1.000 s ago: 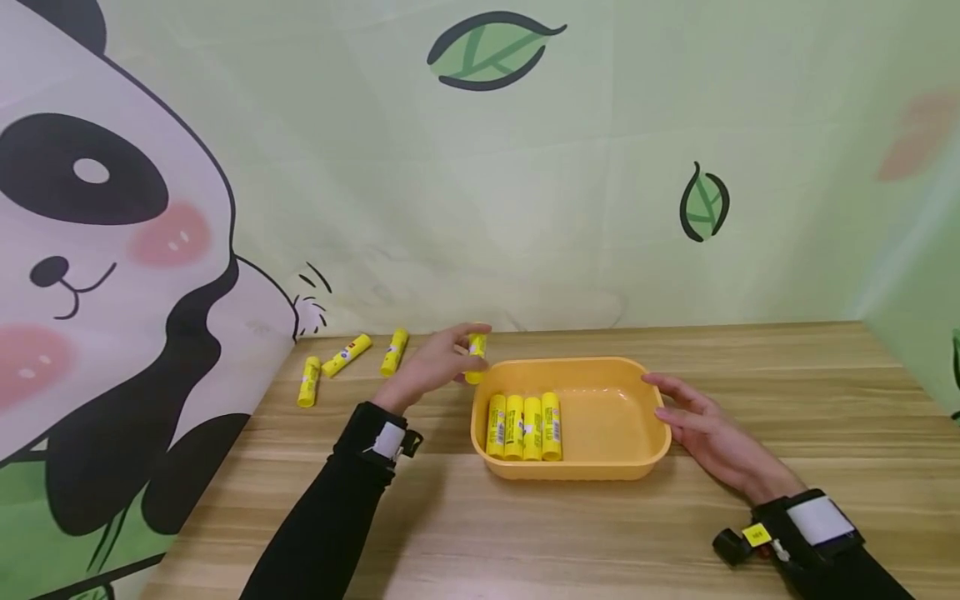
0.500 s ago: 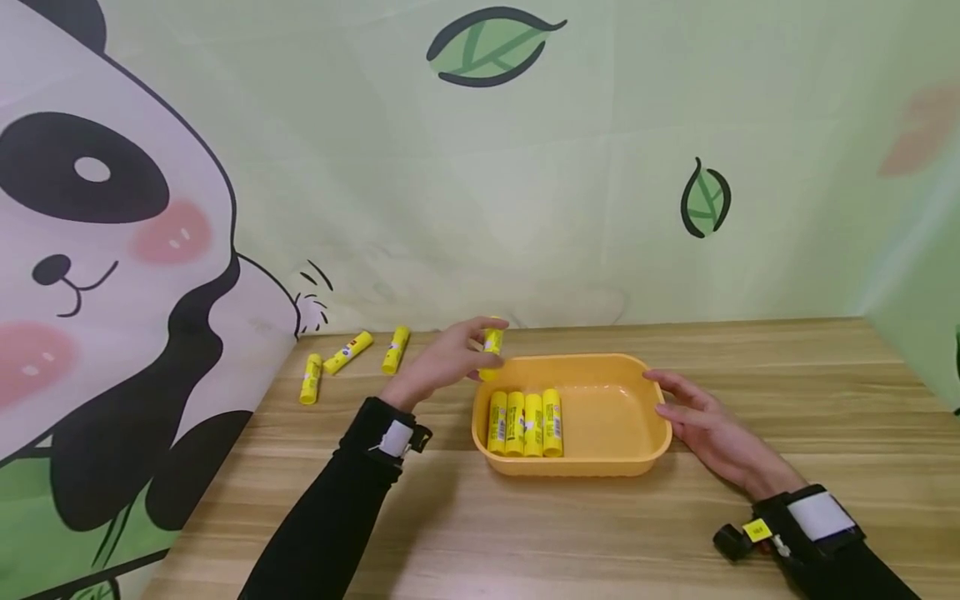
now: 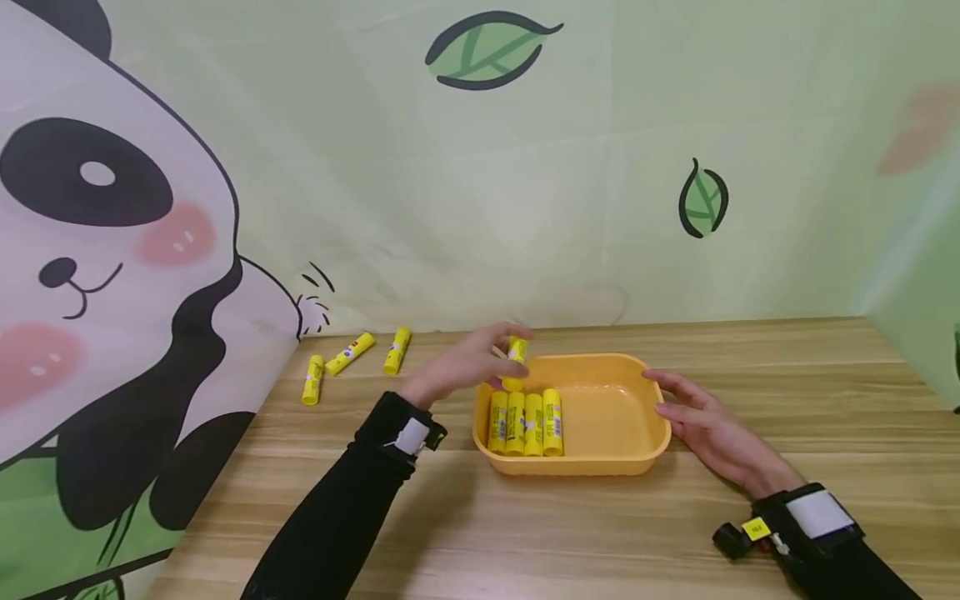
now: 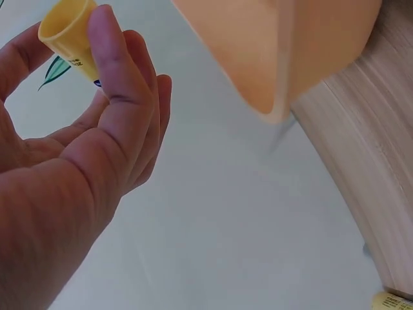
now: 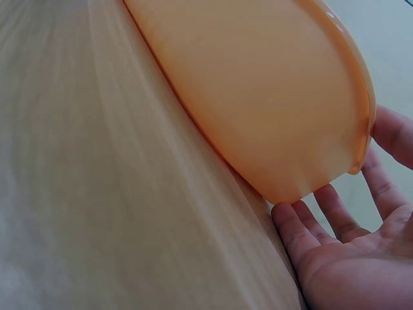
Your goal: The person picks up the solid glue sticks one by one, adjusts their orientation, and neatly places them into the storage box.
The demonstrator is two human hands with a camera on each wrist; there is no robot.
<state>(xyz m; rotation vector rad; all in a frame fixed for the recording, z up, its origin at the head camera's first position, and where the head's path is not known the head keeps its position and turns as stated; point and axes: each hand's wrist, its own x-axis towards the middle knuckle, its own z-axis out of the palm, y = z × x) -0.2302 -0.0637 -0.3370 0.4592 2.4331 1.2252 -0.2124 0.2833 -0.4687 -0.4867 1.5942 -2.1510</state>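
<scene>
A small yellow cylindrical tube with a printed label [image 3: 517, 352] is held in the air at the back left part of the tray, roughly upright and leaning a little; the left wrist view shows its round, recessed end and open space between it and the tray wall. The person's left hand [image 3: 471, 363] pinches this tube between thumb and fingers. The tray, a shallow orange-yellow rectangular one with rounded corners and a smooth, glossy surface [image 3: 611, 421], sits on the table, and a row of four matching yellow tubes [image 3: 533, 427] lies side by side at its left end, all pointing the same way. At the tray's opposite end, the person's right hand [image 3: 708, 433] is spread rather wide, its fingertips touching the rim and outer wall. Well to the left of the tray, three loose yellow tubes lie on the table: a leftmost tube [image 3: 312, 380], a slanted tube [image 3: 350, 353] just beside it, and a third tube [image 3: 397, 350] a little apart. The table has a light brown wood-grain top [image 3: 570, 533]. Black sleeves and black wrist straps [image 3: 806, 521] cover both forearms. Behind stands a pale green backdrop [image 3: 600, 250] printed with leaves and a large cartoon panda [image 3: 198, 333].
</scene>
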